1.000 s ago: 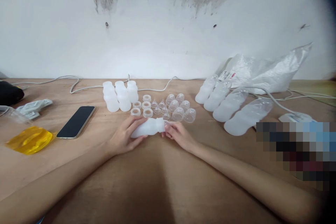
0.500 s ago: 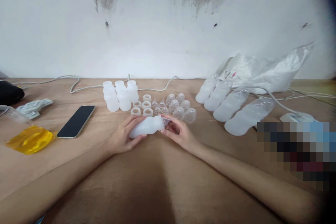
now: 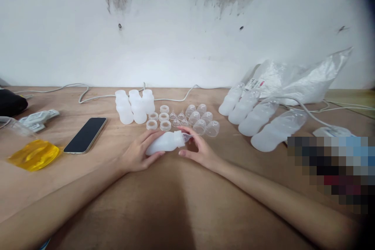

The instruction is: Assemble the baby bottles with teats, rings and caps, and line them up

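My left hand (image 3: 139,152) is wrapped around a frosted white baby bottle (image 3: 163,143), lying on its side with its top to the right. A white ring collar (image 3: 179,139) with a clear nipple (image 3: 186,137) sits on the bottle's neck. My right hand (image 3: 199,147) is around the nipple end, thumb and fingers apart; the thumb is off the collar, and whether the fingers behind touch it I cannot tell. Just beyond are several loose ring collars (image 3: 165,125), clear nipples (image 3: 181,116) and clear dome caps (image 3: 212,128).
Several open frosted bottles (image 3: 125,113) stand at back left. Capped bottles (image 3: 265,137) lie in a row at right, before a clear plastic bag (image 3: 304,86). A phone (image 3: 85,135), a yellow item (image 3: 33,155) and white packets (image 3: 38,120) lie left. A cable (image 3: 187,94) runs along the wall.
My right thumb has come away from the collar and the right fingers have spread. The collar now shows more fully on the bottle's neck. My left hand keeps its hold.
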The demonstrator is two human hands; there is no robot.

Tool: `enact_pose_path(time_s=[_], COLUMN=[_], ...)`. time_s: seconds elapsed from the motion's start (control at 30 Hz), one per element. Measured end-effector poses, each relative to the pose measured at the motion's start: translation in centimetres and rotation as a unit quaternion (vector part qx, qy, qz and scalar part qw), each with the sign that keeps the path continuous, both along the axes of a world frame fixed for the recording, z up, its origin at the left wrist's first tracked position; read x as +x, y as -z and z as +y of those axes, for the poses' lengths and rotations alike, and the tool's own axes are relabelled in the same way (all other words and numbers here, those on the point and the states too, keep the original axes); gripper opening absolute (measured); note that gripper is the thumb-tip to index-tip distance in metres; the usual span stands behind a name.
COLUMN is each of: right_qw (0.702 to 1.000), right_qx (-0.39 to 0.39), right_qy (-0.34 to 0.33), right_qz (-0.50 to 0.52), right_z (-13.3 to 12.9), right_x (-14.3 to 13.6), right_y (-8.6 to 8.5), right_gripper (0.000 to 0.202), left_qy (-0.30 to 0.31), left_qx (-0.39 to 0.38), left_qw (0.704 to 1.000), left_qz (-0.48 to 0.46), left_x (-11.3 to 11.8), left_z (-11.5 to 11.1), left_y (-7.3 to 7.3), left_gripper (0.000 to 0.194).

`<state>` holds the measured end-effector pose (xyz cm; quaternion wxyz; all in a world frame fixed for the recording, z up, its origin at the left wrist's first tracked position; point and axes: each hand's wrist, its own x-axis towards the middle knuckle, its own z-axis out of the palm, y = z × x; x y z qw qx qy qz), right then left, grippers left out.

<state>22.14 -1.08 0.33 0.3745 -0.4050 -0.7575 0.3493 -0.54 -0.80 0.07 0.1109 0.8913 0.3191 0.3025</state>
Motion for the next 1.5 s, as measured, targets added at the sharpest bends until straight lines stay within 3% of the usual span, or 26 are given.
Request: enact_pose_path(time_s=[0.1,0.23,0.37,0.53,0.8,0.97,1.1,1.37,1.5], right_qw=[1.000,0.999,0.999,0.999,0.997,0.997,0.998,0.991,0.987], right_qx=[0.012,0.014,0.007,0.009,0.027,0.017,-0.003,-0.075,-0.091], right_qy=[-0.020,0.005,0.041,0.025,0.020,0.023,0.010,0.018,0.014], right_qz=[0.013,0.033,0.023,0.021,0.075,0.074,0.066,0.108,0.131], right_z=[0.0,0.2,0.2,0.0,0.2,0.2,0.1,0.1,0.1], right_x=[0.1,0.0,-0.1,-0.1,0.6,0.7,0.7,0.5,0.3], right_y=[0.1,0.3,0.1,-0.2,0.7,0.8,0.5,0.2,0.1], right_gripper=[0.051,0.039,0.036,0.031,0.034,0.041,0.044,0.032,0.030], left_qy=[0.004,0.012,0.001,-0.007,-0.019,-0.020,-0.017,-0.002,0.006], left_qx=[-0.009,0.003,0.047,0.096,-0.036,-0.078,-0.082,-0.012,0.034], left_qw=[1.000,1.000,0.999,0.995,0.996,0.996,0.996,0.998,0.998], left_qz=[0.001,0.005,-0.005,-0.010,-0.084,-0.046,-0.027,-0.056,-0.054], left_x=[-0.1,0.0,0.2,0.1,-0.4,-0.6,-0.7,-0.3,-0.1], left_z=[0.0,0.0,-0.1,0.0,0.9,0.5,0.3,0.5,0.7], left_y=[-0.2,-0.2,0.4,0.7,0.3,0.0,-0.2,1.2,1.1], left_gripper=[0.052,0.052,0.052,0.052,0.067,0.049,0.047,0.053,0.052])
